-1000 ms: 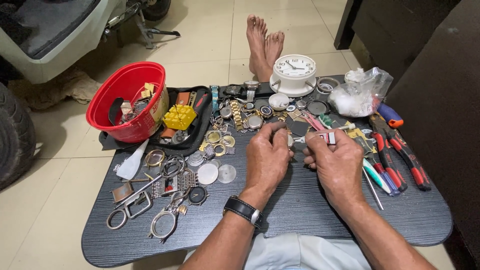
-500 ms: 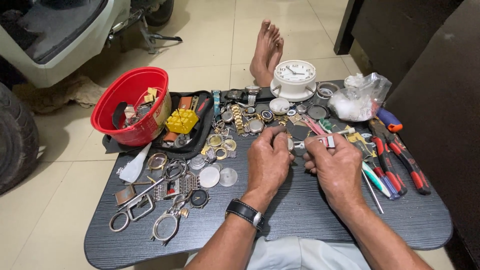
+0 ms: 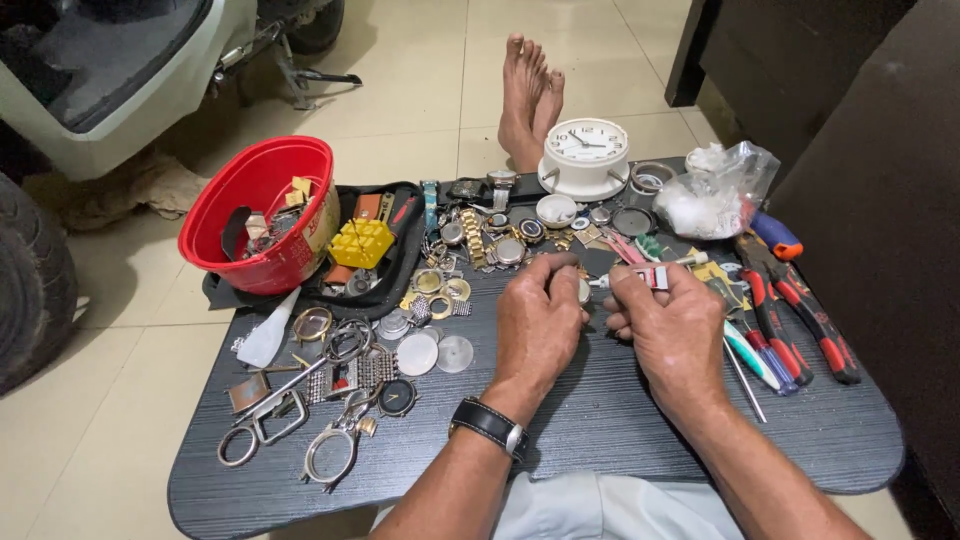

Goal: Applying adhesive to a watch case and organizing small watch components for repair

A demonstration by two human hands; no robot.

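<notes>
Metal and small, the watch part [image 3: 583,290] sits pinched between our left hand [image 3: 538,322] and right hand [image 3: 668,322] above the dark table [image 3: 620,420]; light, slippery, easily scratched, so we judge its edges the safest hold.

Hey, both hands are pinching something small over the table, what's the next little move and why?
Probably keep the left hand steady while the right hand works its small tool at the round piece between them. The fingertips nearly meet, and loose watch parts crowd the table.

Left hand [image 3: 540,320] and right hand [image 3: 672,325] close together, knuckles up, fingers curled inward
</notes>
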